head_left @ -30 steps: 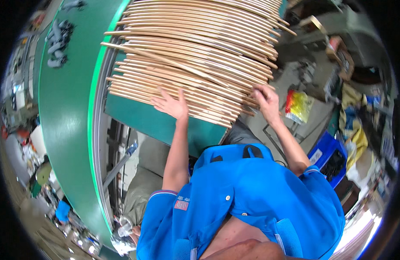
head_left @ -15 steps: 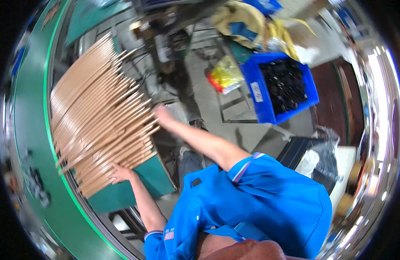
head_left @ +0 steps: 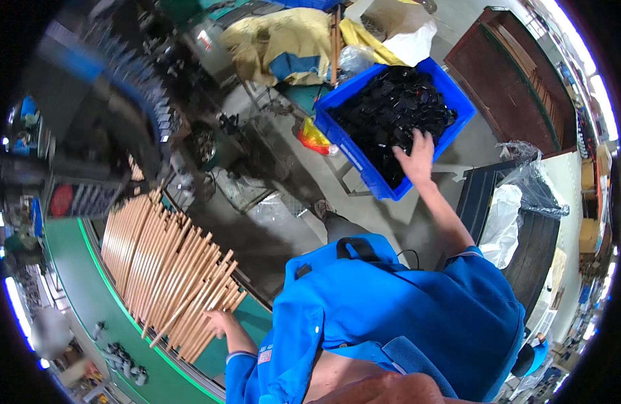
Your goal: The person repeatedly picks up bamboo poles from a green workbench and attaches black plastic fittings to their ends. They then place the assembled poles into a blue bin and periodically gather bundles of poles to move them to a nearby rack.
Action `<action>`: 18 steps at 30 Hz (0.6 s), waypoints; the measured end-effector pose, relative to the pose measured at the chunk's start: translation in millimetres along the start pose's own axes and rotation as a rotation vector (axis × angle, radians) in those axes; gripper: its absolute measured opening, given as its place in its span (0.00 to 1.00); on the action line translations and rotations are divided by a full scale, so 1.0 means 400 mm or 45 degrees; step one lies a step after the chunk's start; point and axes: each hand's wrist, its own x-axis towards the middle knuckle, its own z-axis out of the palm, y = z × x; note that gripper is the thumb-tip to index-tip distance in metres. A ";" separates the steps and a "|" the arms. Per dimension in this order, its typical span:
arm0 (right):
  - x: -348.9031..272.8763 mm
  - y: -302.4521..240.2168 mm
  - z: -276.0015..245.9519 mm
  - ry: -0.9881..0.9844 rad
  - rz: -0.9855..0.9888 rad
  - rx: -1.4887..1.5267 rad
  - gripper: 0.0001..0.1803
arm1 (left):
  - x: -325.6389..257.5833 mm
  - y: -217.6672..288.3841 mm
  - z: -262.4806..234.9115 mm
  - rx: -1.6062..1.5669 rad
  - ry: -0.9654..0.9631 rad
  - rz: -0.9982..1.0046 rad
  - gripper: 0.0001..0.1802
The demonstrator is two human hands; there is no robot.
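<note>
Away from the sticks (head_left: 168, 256), the right hand (head_left: 417, 160) had swung over the blue bin (head_left: 341, 138) of black parts (head_left: 391, 101), fingers spread loosely. Left hand (head_left: 219, 322) touched the sticks on their green board (head_left: 256, 324); whether its fingers gripped, I couldn't tell.

Your camera sits on your head and looks steeply down and forward through a wide fisheye lens, bending straight edges toward its dark rim. It takes in the blue bin (head_left: 360, 163) a little way off, the wooden rods (head_left: 169, 262) lower and left of that bin, and your blue shirt (head_left: 405, 310), nearest the lens, large below it.
</note>
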 end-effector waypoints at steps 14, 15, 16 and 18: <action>0.403 -0.146 0.243 -0.101 -0.070 0.191 0.25 | -0.170 0.003 -0.042 -0.731 -1.215 0.089 0.31; 0.496 -0.120 0.197 0.202 -0.197 0.044 0.16 | -0.201 -0.001 -0.049 -0.653 -1.310 0.025 0.29; 0.563 -0.050 0.167 0.332 -0.106 -0.080 0.13 | -0.196 0.013 -0.091 -0.560 -1.392 -0.016 0.28; 0.661 0.114 0.205 -0.188 0.762 -0.279 0.23 | -0.121 -0.012 -0.070 -1.037 -1.774 -0.338 0.33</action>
